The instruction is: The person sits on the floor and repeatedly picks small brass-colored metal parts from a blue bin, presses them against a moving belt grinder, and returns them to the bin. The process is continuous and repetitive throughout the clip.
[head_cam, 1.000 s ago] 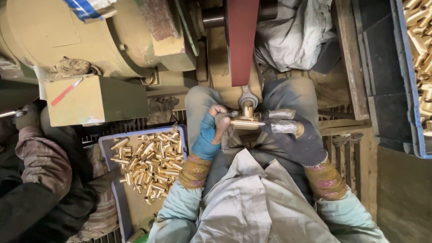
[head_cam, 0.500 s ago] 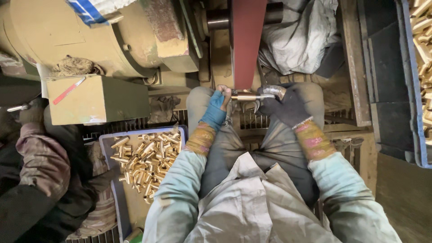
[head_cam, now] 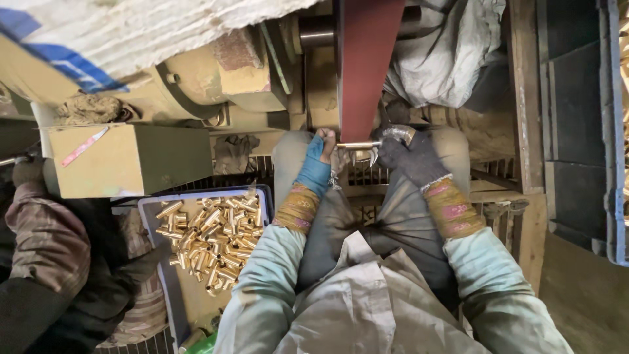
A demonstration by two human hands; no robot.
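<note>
Both hands grip one brass fitting (head_cam: 359, 145) against the red sanding belt (head_cam: 367, 65): I see left hand (head_cam: 319, 160) and right hand (head_cam: 409, 154) fingers closed on its ends (above my lap). Loose brass pieces fill the blue tray (head_cam: 147, 213) at left.

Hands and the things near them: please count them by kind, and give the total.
Gloved hands of the person: 2, left hand and right hand
Brass part held against the belt: 1
Red sanding belt: 1
Blue tray of brass pieces: 1
Cardboard box: 1
Total: 6
</note>
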